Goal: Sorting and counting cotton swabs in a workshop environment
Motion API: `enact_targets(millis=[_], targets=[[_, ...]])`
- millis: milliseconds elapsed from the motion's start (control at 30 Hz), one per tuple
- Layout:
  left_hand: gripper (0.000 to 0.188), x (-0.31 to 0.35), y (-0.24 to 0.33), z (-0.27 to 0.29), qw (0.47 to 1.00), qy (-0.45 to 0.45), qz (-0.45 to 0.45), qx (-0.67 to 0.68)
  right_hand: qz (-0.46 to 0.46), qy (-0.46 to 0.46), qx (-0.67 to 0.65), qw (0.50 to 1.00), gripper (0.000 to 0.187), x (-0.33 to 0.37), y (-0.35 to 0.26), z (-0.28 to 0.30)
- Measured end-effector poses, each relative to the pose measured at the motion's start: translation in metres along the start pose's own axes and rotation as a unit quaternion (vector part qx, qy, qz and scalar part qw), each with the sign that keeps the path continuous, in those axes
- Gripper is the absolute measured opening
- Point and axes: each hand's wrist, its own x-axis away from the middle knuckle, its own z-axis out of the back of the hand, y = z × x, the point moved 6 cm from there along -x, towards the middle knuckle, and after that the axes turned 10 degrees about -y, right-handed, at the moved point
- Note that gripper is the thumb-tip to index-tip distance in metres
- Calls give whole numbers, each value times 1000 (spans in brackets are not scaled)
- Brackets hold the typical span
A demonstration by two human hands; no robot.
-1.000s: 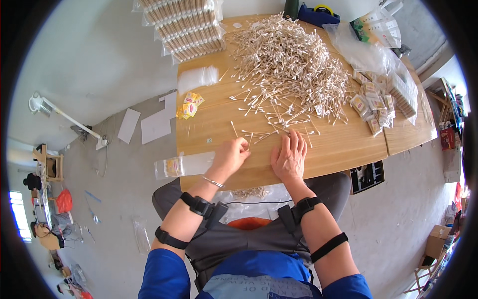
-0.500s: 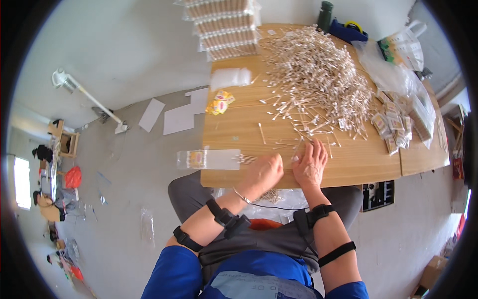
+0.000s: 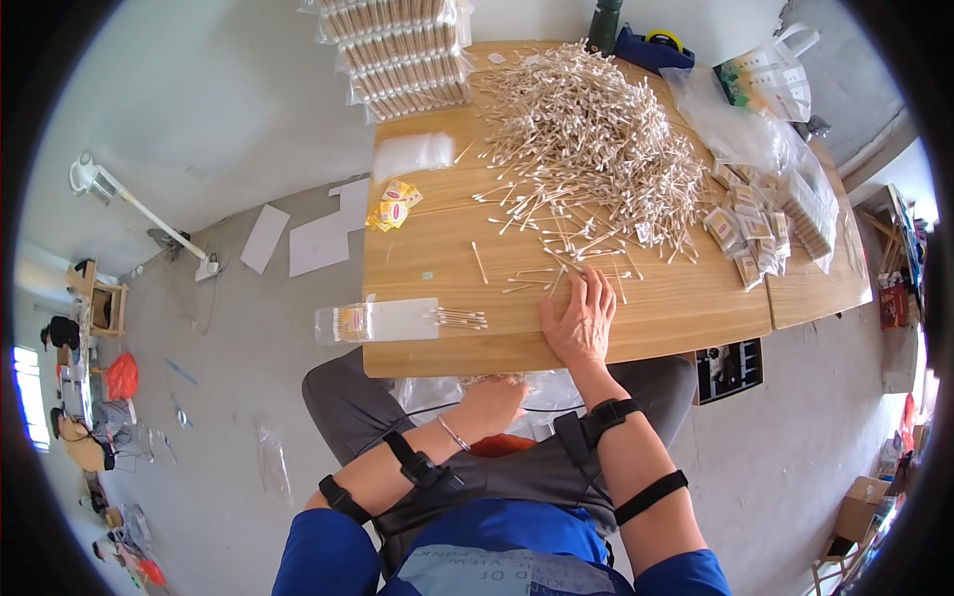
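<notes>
My right hand (image 3: 580,320) rests on the wooden table (image 3: 686,318), fingers stretched out and fingertips at some loose cotton swabs (image 3: 537,280). Behind it rises a large heap of cotton swabs (image 3: 606,139). Below the table's front edge, my left hand (image 3: 494,405) is over a clear plastic bag (image 3: 412,394) in my lap, where swab sticks show. Its fingers are curled, and what they hold, if anything, is hidden. On the table's left lies a clear packet (image 3: 352,323) with a yellow label, beside a white strip (image 3: 402,319) and a small row of swabs (image 3: 462,318).
Filled swab packs (image 3: 402,60) are stacked at the back left, above clear sleeves (image 3: 414,156) and yellow labels (image 3: 395,206). Small packed boxes (image 3: 747,228) and plastic wrapping (image 3: 740,129) lie on the right. A blue tape dispenser (image 3: 646,50) stands behind the heap.
My left hand has moved from above the table down over the bag in my lap. My right hand has spread its fingers on the tabletop. The whole view has shifted, moving the table leftward.
</notes>
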Motion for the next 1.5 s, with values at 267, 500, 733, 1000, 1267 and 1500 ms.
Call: enact_targets(millis=[267,500,733,1000,1267,1500], targets=[[13,-65,-36,101,955,245,78,149,17,7,-3,1000,54,1,0,1],[16,-79,-52,89,978,163,132,18,1,0,-3,1000,54,1,0,3],[10,-80,-62,87,971,161,147,99,-4,1,-3,1000,54,0,-1,4],[13,-90,-56,95,988,80,110,80,6,16,-24,1000,54,3,2,6],[29,-103,-59,79,972,209,84,72,14,61,-136,989,51,4,12,7],[29,-95,-22,79,955,263,120,60,6,106,-180,978,42,7,19,10]])
